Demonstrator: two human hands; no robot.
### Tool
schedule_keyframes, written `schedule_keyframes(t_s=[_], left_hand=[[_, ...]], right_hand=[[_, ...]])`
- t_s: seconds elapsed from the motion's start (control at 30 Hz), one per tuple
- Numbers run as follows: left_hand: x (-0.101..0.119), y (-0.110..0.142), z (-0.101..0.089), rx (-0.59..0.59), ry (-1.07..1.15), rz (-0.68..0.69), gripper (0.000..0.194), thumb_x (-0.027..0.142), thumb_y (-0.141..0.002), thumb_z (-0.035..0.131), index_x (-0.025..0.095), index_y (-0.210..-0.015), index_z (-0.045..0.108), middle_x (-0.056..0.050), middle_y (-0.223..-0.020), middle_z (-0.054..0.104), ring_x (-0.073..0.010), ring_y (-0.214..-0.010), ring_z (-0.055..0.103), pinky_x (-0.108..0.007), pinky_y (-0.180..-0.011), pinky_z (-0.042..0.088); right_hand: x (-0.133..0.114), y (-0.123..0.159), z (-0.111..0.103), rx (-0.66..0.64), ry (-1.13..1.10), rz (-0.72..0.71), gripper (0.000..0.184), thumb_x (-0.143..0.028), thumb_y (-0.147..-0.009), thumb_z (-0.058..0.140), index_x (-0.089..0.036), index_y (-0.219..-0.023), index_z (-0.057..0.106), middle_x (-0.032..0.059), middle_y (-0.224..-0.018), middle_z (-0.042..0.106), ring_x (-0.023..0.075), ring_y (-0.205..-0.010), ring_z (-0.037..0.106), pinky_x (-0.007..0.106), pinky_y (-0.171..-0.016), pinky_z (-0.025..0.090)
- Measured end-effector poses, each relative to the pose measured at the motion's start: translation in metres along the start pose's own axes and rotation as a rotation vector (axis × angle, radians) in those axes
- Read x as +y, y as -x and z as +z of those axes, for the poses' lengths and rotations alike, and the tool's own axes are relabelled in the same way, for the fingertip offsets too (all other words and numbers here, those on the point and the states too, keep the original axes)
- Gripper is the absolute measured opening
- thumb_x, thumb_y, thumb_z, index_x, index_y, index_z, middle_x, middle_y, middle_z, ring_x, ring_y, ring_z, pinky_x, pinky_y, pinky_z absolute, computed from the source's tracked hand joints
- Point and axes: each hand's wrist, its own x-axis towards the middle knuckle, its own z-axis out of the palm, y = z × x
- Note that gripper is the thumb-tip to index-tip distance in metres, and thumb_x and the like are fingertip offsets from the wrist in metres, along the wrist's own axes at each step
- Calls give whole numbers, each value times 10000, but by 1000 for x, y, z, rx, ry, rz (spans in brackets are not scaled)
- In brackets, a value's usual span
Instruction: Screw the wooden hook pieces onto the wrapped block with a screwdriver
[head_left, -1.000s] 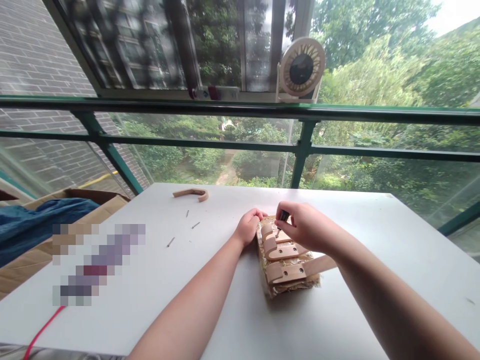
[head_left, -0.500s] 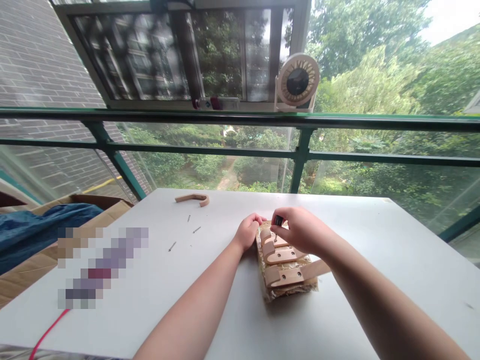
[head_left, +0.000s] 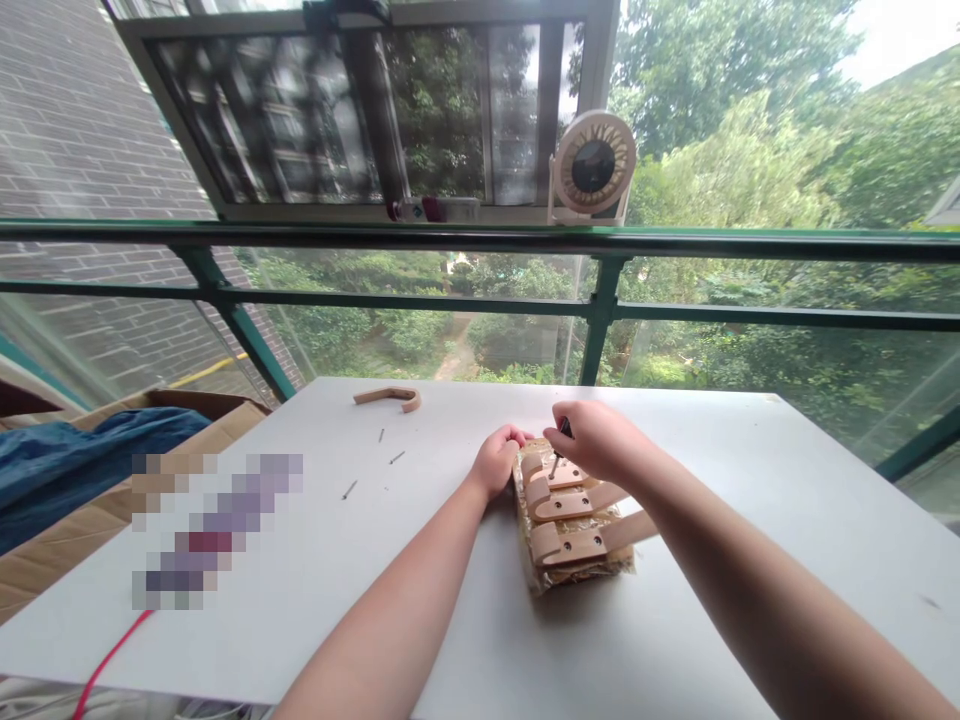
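A wooden board [head_left: 577, 578] wrapped in clear film lies on the white table [head_left: 420, 600], with three wooden hooks [head_left: 566, 545] lying on top of it. My left hand [head_left: 496, 460] is curled against the board's far left edge, bracing it. Above the farthest hook, my right hand [head_left: 596, 440] is closed round a small dark-handled screwdriver [head_left: 559, 452] that points down at the hook. A loose wooden hook [head_left: 390, 397] lies at the table's far left. Three small screws [head_left: 396, 457] are scattered between that hook and my left arm.
A cardboard box [head_left: 112, 490] holding blue cloth [head_left: 67, 455] stands off the table's left edge. A red cord [head_left: 105, 660] hangs at the near left corner. A green railing [head_left: 480, 240] and glass run behind the table, with a small fan [head_left: 592, 165] on the sill above.
My right hand has turned and shifted slightly on the screwdriver over the farthest hook. My left hand stays against the board. The view has tilted a little.
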Motion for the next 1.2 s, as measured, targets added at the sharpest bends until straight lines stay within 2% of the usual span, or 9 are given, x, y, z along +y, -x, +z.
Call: schedule_keyframes(t_s=[0.17, 0.3, 0.43, 0.6, 0.7, 0.8, 0.93, 1.1, 1.2], left_hand=[[3, 2, 1, 7, -30, 14, 40, 201, -740, 503, 185, -739, 539, -62, -1000, 726, -189, -864, 645, -340, -855, 507], [4, 3, 1, 10, -74, 29, 50, 202, -758, 492, 184, -750, 538, -66, -990, 732, -190, -862, 652, -342, -857, 511], [4, 5, 3, 26, -138, 60, 68, 205, -794, 471, 186, -765, 530, -79, -1015, 730, -199, -908, 667, -348, -871, 518], [10, 9, 4, 116, -308, 105, 107, 221, -837, 495, 177, -851, 591, -103, -1056, 718, -222, -980, 661, -367, -922, 498], [22, 21, -5, 157, -451, 132, 158, 281, -877, 518, 179, -932, 625, -101, -1058, 709, -235, -996, 645, -376, -939, 485], [37, 44, -29, 154, -610, 157, 161, 305, -877, 554, 192, -936, 653, -93, -1076, 703, -257, -1065, 623, -392, -1009, 450], [51, 81, -82, 182, -838, 133, 125, 290, -844, 595, 220, -925, 660, -72, -1159, 689, -273, -1164, 588, -404, -1102, 390], [54, 113, -157, 316, -1102, -45, 253, 297, -801, 618, 214, -1034, 669, -104, -1196, 658, -314, -1192, 574, -440, -1123, 383], [52, 122, -187, 347, -1203, -175, 415, 364, -759, 669, 210, -1144, 676, -120, -1252, 642, -320, -1116, 625, -431, -1054, 449]], right_hand=[[0, 2, 2, -49, -137, -60, 99, -297, -891, 531, -219, -844, 570, 13, -759, 688, 131, -626, 541, 240, -572, 350], [3, 3, 6, -128, -268, -88, 51, -245, -908, 509, -217, -885, 545, 0, -817, 735, 107, -605, 590, 223, -568, 396], [9, 9, 2, -139, -326, -82, 71, -273, -899, 541, -213, -909, 504, 32, -830, 738, 135, -659, 638, 238, -592, 447], [13, 19, -10, -246, -373, -143, 292, -64, -768, 567, -220, -1011, 524, 22, -991, 759, 140, -820, 693, 227, -692, 511], [15, 19, -13, -253, -362, -137, 240, -77, -788, 568, -213, -985, 558, 30, -1003, 765, 144, -798, 703, 243, -699, 525], [19, 16, -15, -258, -348, -125, 128, -144, -826, 589, -208, -936, 594, 33, -943, 774, 150, -722, 712, 258, -660, 527], [22, 13, -20, -283, -341, -116, 84, -208, -828, 630, -218, -911, 628, 0, -814, 766, 146, -600, 696, 259, -591, 509], [23, 8, -23, -296, -210, -118, 114, -288, -822, 652, -240, -921, 678, -23, -791, 749, 124, -506, 638, 253, -516, 444], [23, 6, -19, -246, -172, -131, 144, -346, -819, 667, -227, -901, 676, -3, -777, 734, 119, -491, 606, 247, -481, 385]])
